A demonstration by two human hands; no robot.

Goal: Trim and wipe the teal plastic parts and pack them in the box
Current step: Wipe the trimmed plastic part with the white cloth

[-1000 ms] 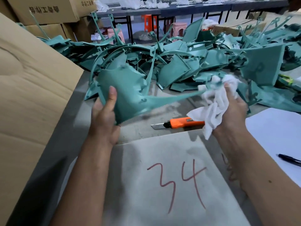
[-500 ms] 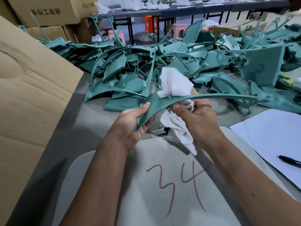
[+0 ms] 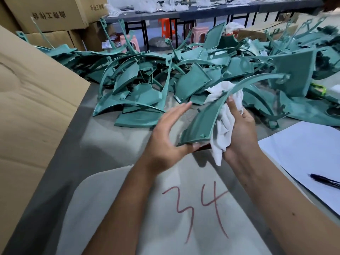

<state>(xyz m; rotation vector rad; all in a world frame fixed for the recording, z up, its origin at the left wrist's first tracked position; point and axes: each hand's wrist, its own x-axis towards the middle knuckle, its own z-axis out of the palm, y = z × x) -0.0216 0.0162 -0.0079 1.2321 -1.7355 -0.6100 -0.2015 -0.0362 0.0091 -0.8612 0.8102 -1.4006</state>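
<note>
I hold one teal plastic part (image 3: 200, 122) tilted above the table; its broad end points down and its thin curved arm sweeps up to the right. My right hand (image 3: 241, 131) grips a white cloth (image 3: 223, 126) against the part's right edge, with the thumb on the part. The fingers of my left hand (image 3: 168, 137) are straight and spread, clear of the part, and only the thumb touches its lower end. A big pile of teal parts (image 3: 147, 89) lies behind on the grey table (image 3: 103, 140).
A large cardboard box flap (image 3: 33, 111) rises at the left. A grey sheet marked "34" (image 3: 165, 218) lies under my arms. White paper (image 3: 303, 150) with a pen (image 3: 323, 180) sits at the right. More cartons (image 3: 47, 13) stand at the back left.
The part has swung from lying level to standing tilted. My left hand has let go its grip and spread its fingers. The cloth has shifted to the part's right edge.
</note>
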